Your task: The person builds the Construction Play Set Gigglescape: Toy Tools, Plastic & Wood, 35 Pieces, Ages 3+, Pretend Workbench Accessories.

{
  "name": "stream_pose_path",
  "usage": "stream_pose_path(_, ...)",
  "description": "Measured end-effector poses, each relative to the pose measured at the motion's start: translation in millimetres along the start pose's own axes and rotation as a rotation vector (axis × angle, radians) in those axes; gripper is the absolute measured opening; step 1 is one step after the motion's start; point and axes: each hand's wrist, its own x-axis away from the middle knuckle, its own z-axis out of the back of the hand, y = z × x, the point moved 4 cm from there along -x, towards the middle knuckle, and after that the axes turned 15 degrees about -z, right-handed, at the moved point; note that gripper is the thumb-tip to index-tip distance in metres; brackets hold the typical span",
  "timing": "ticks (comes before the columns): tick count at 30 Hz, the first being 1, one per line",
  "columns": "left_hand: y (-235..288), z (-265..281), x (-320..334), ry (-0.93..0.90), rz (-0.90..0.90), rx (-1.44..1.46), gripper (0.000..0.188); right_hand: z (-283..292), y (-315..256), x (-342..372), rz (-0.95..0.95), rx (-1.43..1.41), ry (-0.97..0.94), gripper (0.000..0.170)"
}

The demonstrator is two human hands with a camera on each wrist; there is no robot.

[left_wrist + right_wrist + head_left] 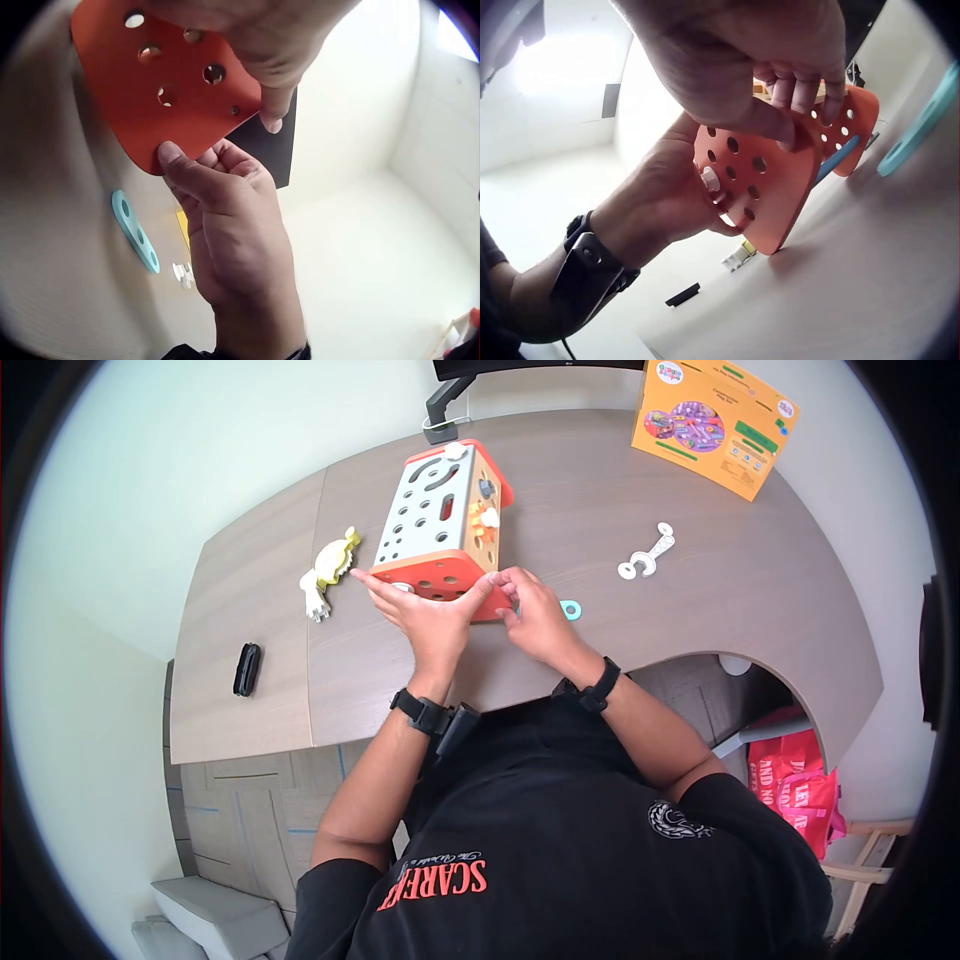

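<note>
1. The toy box with a light grey top, wood-coloured side and many holes [433, 520] stood on the table, in front of the person.
2. Its near end, an orange-red panel with round holes [184, 71], was between the two hands.
3. The left hand [430, 622] was spread against this panel, the fingers straight toward the left and the thumb near the right edge.
4. The right hand [540, 618] pinched the panel's edge close to a corner, the thumb on the outer face and other fingers behind.
5. On the wood-coloured side there was an orange toothed wheel [478, 525].
6. Just beside the right hand lay a flat turquoise strip with round holes [132, 225].
7. Farther to the right lay a white spanner-shaped piece [658, 547].
8. Left of the toy box lay a pale yellow and white piece [330, 565], and beyond it, nearer the person, a black oblong case [246, 670].
9. A yellow-orange printed box [715, 470] stood at the far right of the brownish-grey table [570, 490].
</note>
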Motion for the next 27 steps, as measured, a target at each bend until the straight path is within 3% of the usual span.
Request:
stream_pose_path(9,-22,2,-15,0.096,0.068,0.007,0.163,-9,-31,-2,0.166,0.019,-0.015,0.043)
stream_pose_path(12,-28,5,-21,0.159,0.125,0.133,0.156,-9,-38,-5,0.197,0.074,-0.041,0.047)
stream_pose_path(15,-65,3,-30,0.262,0.094,0.240,0.133,-15,-48,-6,0.186,0.105,-0.155,0.056)
stream_pose_path(18,-54,8,-42,0.363,0.328,0.775,0.115,-7,-71,1,0.241,0.122,-0.280,0.065)
stream_pose_path(19,-47,8,-46,0.459,0.445,0.836,0.090,-2,-76,3,0.317,0.118,-0.230,0.068)
stream_pose_path(22,-91,3,-58,0.209,0.459,1.134,0.073,38,-80,1,0.386,0.108,-0.152,0.053)
stream_pose_path(23,-92,1,-58,0.192,0.480,1.122,0.066,58,-73,-3,0.297,0.182,-0.107,0.045)
stream_pose_path(26,-45,22,-55,0.231,0.513,1.051,0.073,118,-25,-18,0.022,0.361,0.089,0.026)
stream_pose_path(27,-55,24,-59,0.189,0.473,1.104,0.077,136,5,-23,-0.023,0.497,0.153,0.026)
